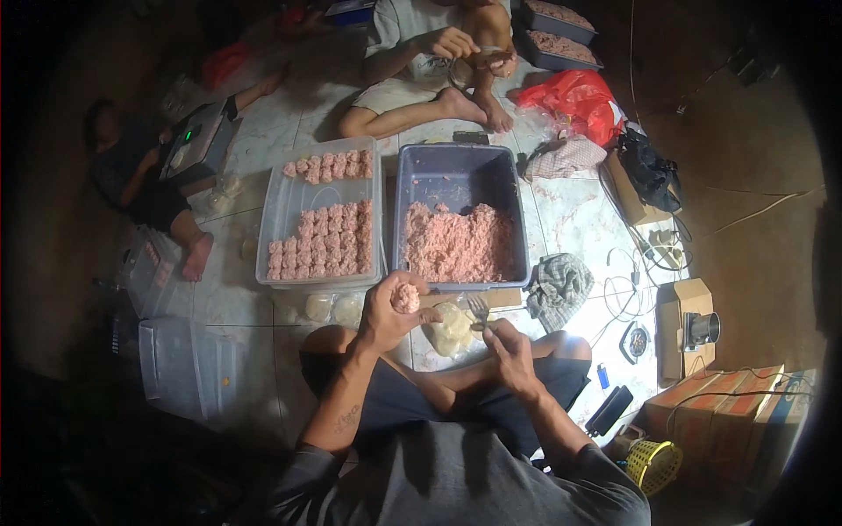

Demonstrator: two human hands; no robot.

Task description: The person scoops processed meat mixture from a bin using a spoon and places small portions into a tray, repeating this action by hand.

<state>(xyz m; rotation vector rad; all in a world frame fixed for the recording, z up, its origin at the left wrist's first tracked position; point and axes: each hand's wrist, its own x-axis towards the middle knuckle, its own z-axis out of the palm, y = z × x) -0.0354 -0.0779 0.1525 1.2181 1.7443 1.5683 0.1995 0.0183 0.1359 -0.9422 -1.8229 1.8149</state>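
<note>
My left hand [388, 322] curls around a rounded lump of pink minced filling [405, 298], just in front of the dark plastic tub's near rim. In my right hand [512, 355] is a metal fork [479, 309], its tines pointing up and away from me. Below and between the hands lies a pale stack of round wrappers [450, 329], seemingly partly in clear plastic. The blue-grey tub [406, 184] ahead holds a mass of loose pink mince [457, 246] in its near half. To its left, a clear plastic box [279, 207] contains rows of shaped mince pieces [335, 233].
Opposite me a person [427, 72] sits cross-legged, hands working. Another person [141, 158] sits at left by a digital scale [197, 141]. A checked cloth [559, 289], cables [625, 283], an ashtray [636, 342] and a blue lighter [602, 376] lie at right. Wrapped pale rounds [320, 307] sit before the box.
</note>
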